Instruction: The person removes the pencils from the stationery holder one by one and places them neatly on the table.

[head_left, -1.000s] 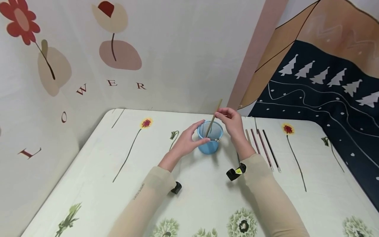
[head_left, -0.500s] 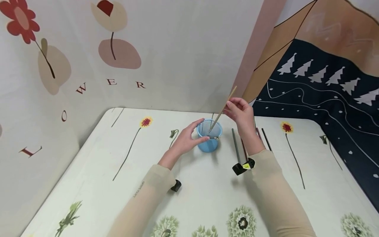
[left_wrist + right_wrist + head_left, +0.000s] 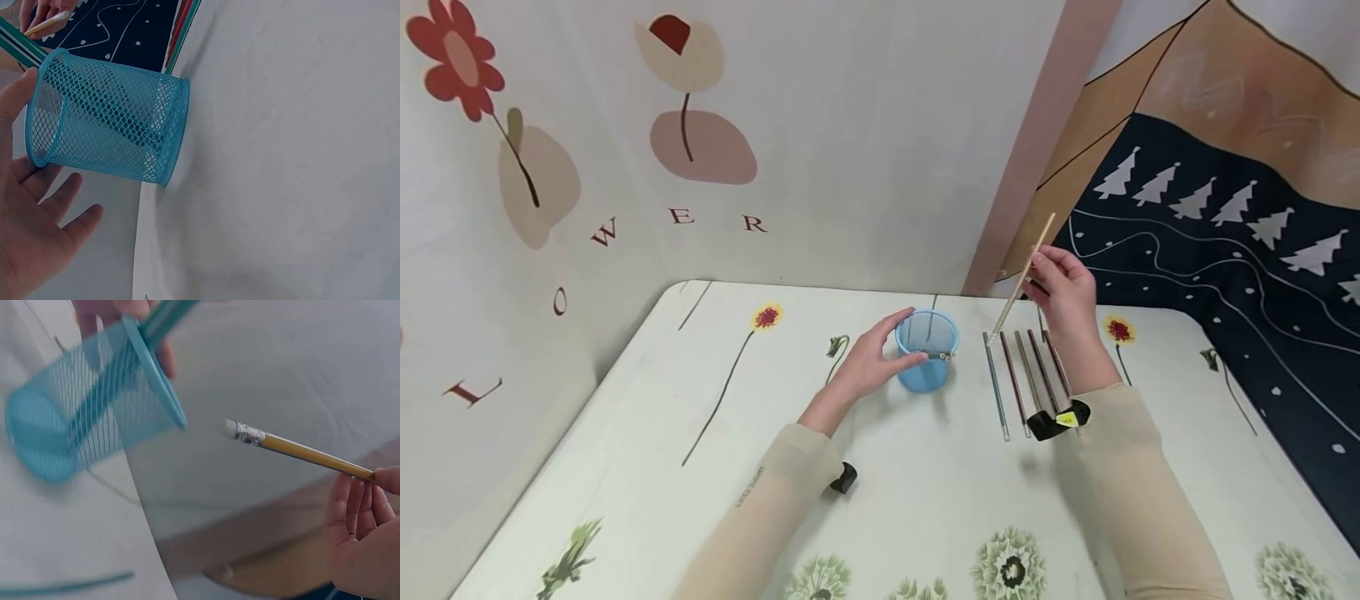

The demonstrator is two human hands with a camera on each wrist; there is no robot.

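My left hand (image 3: 874, 357) holds a light-blue mesh pencil cup (image 3: 925, 377) by the rim, thumb on the near side and fingers on the far side. The cup stands upright on the table; in the left wrist view a green striped pencil (image 3: 22, 45) sticks out of its mouth. A yellow pencil (image 3: 1021, 282) is pinched in my right hand (image 3: 1066, 292), right of the cup. Its eraser end (image 3: 240, 430) points down, close over the far end of a teal pencil (image 3: 996, 387) on the table.
Beside the teal pencil several more lie in a row, among them a dark red pencil (image 3: 1015, 383) and an olive-brown one (image 3: 1027, 367); my right forearm partly covers the row. A patterned cloth wall (image 3: 850, 167) rises behind the white, flower-printed table (image 3: 917, 500).
My right hand has lifted the yellow pencil out of the cup and carried it right, to above the row. The left hand stays at the cup.
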